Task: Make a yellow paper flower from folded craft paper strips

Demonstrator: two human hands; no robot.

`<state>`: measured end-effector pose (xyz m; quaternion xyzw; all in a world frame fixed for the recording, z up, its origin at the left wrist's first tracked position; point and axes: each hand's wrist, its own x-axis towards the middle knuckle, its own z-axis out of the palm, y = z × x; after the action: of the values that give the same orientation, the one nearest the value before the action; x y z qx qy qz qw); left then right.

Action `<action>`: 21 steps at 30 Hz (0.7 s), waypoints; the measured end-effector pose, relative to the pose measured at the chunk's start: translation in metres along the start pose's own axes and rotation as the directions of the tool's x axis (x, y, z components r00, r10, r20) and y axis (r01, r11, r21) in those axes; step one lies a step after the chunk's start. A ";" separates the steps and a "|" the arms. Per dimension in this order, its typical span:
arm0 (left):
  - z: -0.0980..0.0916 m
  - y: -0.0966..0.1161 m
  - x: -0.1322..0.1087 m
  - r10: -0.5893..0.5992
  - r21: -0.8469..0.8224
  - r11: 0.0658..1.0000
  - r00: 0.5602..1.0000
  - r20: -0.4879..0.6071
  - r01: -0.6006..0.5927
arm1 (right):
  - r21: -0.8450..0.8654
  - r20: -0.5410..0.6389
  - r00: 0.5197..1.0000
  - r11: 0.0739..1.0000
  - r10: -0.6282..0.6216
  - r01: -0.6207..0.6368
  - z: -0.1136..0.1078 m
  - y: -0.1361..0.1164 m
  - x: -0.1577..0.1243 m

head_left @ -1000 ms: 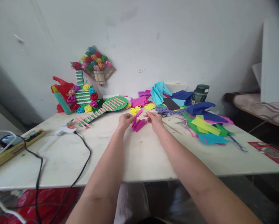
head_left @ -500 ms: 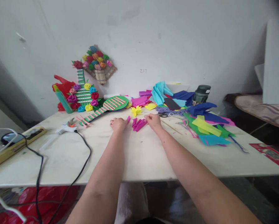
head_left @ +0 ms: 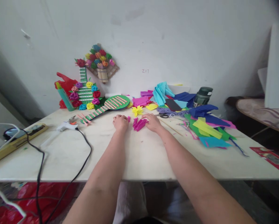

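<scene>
A small bunch of folded magenta crepe paper pieces (head_left: 139,124) lies on the table between my hands. My left hand (head_left: 120,122) is at its left with the fingers curled, closed on a small magenta paper piece (head_left: 128,119) that pokes out by the fingertips. From the right, my right hand (head_left: 152,122) reaches to the edge of the bunch, fingers slightly apart, with nothing visible held. Whether its fingertips touch the paper I cannot tell. Just beyond the bunch sits a yellow paper flower (head_left: 137,110).
A green guitar-shaped piece (head_left: 117,102) lies behind my left hand; a flower-trimmed one (head_left: 85,95) stands by the wall. Left are a glue gun (head_left: 66,125) and power strip (head_left: 20,141). Right are a thin stick (head_left: 171,127), scissors (head_left: 163,115), crepe paper (head_left: 207,127) and a dark bottle (head_left: 203,96).
My right hand's fingers have loosened from a pinch and come closer to the magenta bunch. My left hand's fingers are curled more, and less of its magenta piece shows. The view has shifted slightly.
</scene>
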<state>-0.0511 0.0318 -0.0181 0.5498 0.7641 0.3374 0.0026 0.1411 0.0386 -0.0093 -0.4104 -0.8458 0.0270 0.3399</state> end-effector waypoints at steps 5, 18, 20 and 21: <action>-0.003 0.002 -0.002 0.022 -0.028 0.999 0.998 -0.065 -0.024 | -0.078 0.101 0.995 0.997 -0.021 0.029 -0.001 -0.004 -0.002; -0.007 0.007 0.000 0.090 -0.118 0.986 0.973 -0.213 -0.117 | -0.247 0.186 0.979 0.960 -0.085 0.131 -0.007 -0.007 0.000; -0.008 0.010 -0.001 0.138 -0.116 0.980 0.969 -0.205 -0.165 | -0.252 0.203 0.975 0.958 -0.087 0.138 -0.008 -0.005 0.000; -0.008 0.011 -0.002 0.180 -0.115 0.972 0.964 -0.195 -0.204 | -0.253 0.209 0.974 0.957 -0.086 0.139 -0.008 -0.005 0.000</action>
<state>-0.0442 0.0281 -0.0063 0.5866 0.6796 0.4360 -0.0635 0.1427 0.0338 -0.0010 -0.3988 -0.8930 -0.0662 0.1981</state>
